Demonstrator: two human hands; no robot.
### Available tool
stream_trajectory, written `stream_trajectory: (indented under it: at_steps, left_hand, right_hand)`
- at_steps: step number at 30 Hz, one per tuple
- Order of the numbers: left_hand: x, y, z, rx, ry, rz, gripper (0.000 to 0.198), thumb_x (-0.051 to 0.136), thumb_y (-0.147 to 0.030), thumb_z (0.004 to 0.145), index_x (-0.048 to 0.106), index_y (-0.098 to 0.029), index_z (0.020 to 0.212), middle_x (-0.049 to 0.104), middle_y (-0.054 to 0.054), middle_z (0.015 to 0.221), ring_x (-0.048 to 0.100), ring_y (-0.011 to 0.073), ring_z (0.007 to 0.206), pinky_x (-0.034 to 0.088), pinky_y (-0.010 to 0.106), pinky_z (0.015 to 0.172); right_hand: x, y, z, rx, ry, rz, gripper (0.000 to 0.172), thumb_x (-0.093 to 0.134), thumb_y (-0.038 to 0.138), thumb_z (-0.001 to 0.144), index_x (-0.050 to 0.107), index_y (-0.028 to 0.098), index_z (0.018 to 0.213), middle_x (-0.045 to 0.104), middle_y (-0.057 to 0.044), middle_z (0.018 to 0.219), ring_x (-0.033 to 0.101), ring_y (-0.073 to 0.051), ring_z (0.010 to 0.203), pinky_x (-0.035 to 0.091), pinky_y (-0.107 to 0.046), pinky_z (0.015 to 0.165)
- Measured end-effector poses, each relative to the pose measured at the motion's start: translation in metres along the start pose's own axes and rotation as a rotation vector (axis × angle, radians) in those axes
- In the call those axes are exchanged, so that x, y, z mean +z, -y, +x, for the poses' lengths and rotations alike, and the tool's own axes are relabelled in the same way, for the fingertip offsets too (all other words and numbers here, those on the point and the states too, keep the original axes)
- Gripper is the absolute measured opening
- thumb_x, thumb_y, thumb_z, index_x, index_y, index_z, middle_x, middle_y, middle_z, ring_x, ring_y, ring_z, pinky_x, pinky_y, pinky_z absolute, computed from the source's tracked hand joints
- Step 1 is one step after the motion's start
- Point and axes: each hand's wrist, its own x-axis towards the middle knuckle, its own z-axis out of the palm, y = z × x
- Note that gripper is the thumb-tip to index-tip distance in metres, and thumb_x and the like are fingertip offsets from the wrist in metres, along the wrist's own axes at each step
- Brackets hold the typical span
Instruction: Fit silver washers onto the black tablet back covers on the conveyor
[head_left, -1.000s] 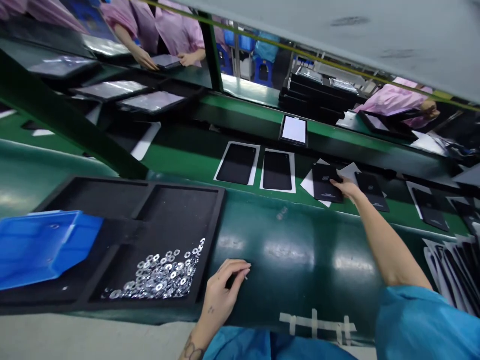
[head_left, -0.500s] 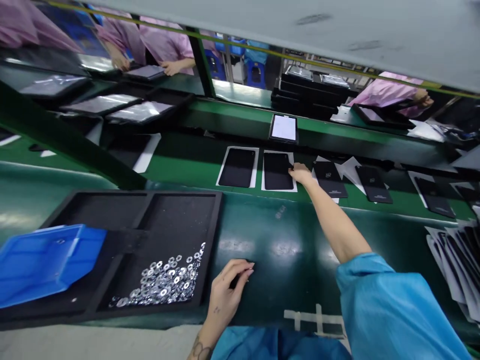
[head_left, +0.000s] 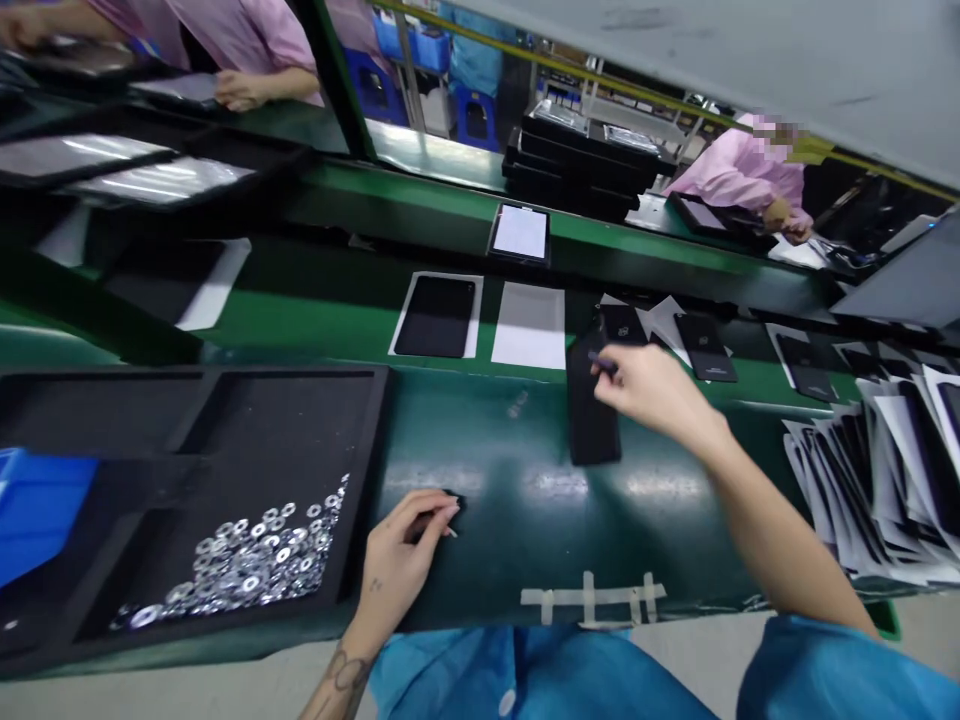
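Lighting: even overhead light is flooding the line, bright throughout. Glare: pale patches are shining on the dark green bench (head_left: 577, 483), and white streaks are flaring across the glossy wrapped panels (head_left: 90, 158). Shadows: soft and faint, falling beneath the right hand (head_left: 656, 392). Distortion: the wide lens is bowing and stretching the frame edges. Focus: mostly sharp, with fine detail softening toward the far corners.

The right hand (head_left: 652, 390) grips a black panel (head_left: 592, 420) on the dark green belt (head_left: 480, 435) (the left hand (head_left: 401, 560) pinches something small).
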Motion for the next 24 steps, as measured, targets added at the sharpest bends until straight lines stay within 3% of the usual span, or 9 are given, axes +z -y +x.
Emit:
stream_trajectory:
  at_steps: [3, 5, 8, 10, 13, 17, 20, 22, 24]
  left_hand:
    - [0.003, 0.001, 0.016, -0.085, -0.007, 0.004, 0.041, 0.08, -0.056, 0.091, 0.077, -0.018, 0.104, 0.077, 0.005, 0.092, 0.072, 0.017, 0.062, 0.062, 0.028, 0.062]
    - [0.005, -0.003, 0.032, -0.113, -0.006, 0.064, 0.046, 0.079, -0.061, 0.09, 0.076, -0.019, 0.107, 0.078, 0.004, 0.089, 0.073, 0.018, 0.064, 0.06, 0.028, 0.063]
    - [0.011, -0.019, 0.056, -0.109, 0.142, 0.209, 0.046, 0.076, -0.064, 0.09, 0.078, -0.02, 0.104, 0.081, 0.006, 0.093, 0.071, 0.0188, 0.067, 0.058, 0.029, 0.068]
    - [0.02, -0.034, 0.07, -0.064, 0.3, 0.289, 0.043, 0.073, -0.062, 0.091, 0.08, -0.021, 0.1, 0.082, 0.006, 0.094, 0.072, 0.0207, 0.075, 0.058, 0.03, 0.073]
    - [0.041, -0.05, 0.087, -0.015, 0.489, 0.355, 0.034, 0.072, -0.055, 0.091, 0.082, -0.022, 0.095, 0.082, 0.006, 0.091, 0.072, 0.022, 0.083, 0.057, 0.032, 0.082]
    - [0.063, -0.054, 0.113, -0.019, 0.529, 0.41, 0.029, 0.074, -0.05, 0.087, 0.079, -0.021, 0.09, 0.082, 0.006, 0.088, 0.072, 0.0204, 0.078, 0.057, 0.031, 0.079]
    - [0.069, -0.055, 0.123, -0.004, 0.563, 0.444, 0.031, 0.072, -0.054, 0.086, 0.077, -0.023, 0.084, 0.08, 0.005, 0.082, 0.072, 0.0207, 0.075, 0.057, 0.029, 0.071]
    - [0.071, -0.059, 0.121, 0.005, 0.59, 0.437, 0.037, 0.074, -0.06, 0.083, 0.077, -0.024, 0.08, 0.077, 0.003, 0.074, 0.068, 0.0201, 0.065, 0.053, 0.026, 0.059]
    - [0.075, -0.061, 0.114, -0.03, 0.591, 0.401, 0.043, 0.079, -0.067, 0.078, 0.078, -0.024, 0.077, 0.069, 0.0, 0.062, 0.056, 0.0173, 0.047, 0.042, 0.025, 0.042]
  right_hand:
    - [0.039, 0.049, -0.05, -0.12, 0.216, -0.063, 0.019, 0.061, 0.024, 0.09, 0.078, 0.02, 0.1, 0.077, -0.007, 0.079, 0.071, -0.022, 0.069, 0.039, -0.03, 0.063]
    - [0.082, 0.073, -0.062, -0.185, 0.314, 0.016, 0.018, 0.065, 0.027, 0.091, 0.077, 0.022, 0.105, 0.081, -0.008, 0.087, 0.077, -0.025, 0.079, 0.042, -0.03, 0.065]
    - [0.131, 0.081, -0.066, -0.158, 0.328, 0.16, 0.029, 0.064, 0.03, 0.098, 0.071, 0.026, 0.126, 0.083, -0.006, 0.099, 0.08, -0.026, 0.091, 0.048, -0.03, 0.073]
    - [0.14, 0.069, -0.074, -0.101, 0.257, 0.297, 0.036, 0.064, 0.033, 0.101, 0.066, 0.028, 0.137, 0.084, -0.005, 0.107, 0.08, -0.024, 0.097, 0.051, -0.029, 0.079]
    - [0.137, 0.031, -0.093, 0.033, 0.115, 0.428, 0.038, 0.065, 0.039, 0.103, 0.063, 0.029, 0.14, 0.083, -0.003, 0.109, 0.079, -0.02, 0.092, 0.052, -0.028, 0.079]
    - [0.15, -0.017, -0.126, 0.198, -0.031, 0.325, 0.032, 0.06, 0.04, 0.106, 0.067, 0.026, 0.134, 0.082, -0.003, 0.102, 0.076, -0.019, 0.08, 0.05, -0.029, 0.071]
    - [0.165, -0.02, -0.151, 0.211, -0.104, 0.243, 0.028, 0.059, 0.033, 0.104, 0.07, 0.025, 0.129, 0.082, -0.006, 0.114, 0.078, -0.022, 0.095, 0.053, -0.03, 0.078]
    - [0.17, -0.01, -0.163, 0.222, -0.12, 0.185, 0.033, 0.062, 0.031, 0.101, 0.069, 0.025, 0.133, 0.081, -0.007, 0.121, 0.077, -0.024, 0.107, 0.055, -0.032, 0.083]
    - [0.174, 0.001, -0.168, 0.218, -0.117, 0.143, 0.043, 0.066, 0.037, 0.099, 0.065, 0.025, 0.141, 0.081, -0.007, 0.12, 0.076, -0.025, 0.108, 0.056, -0.034, 0.081]
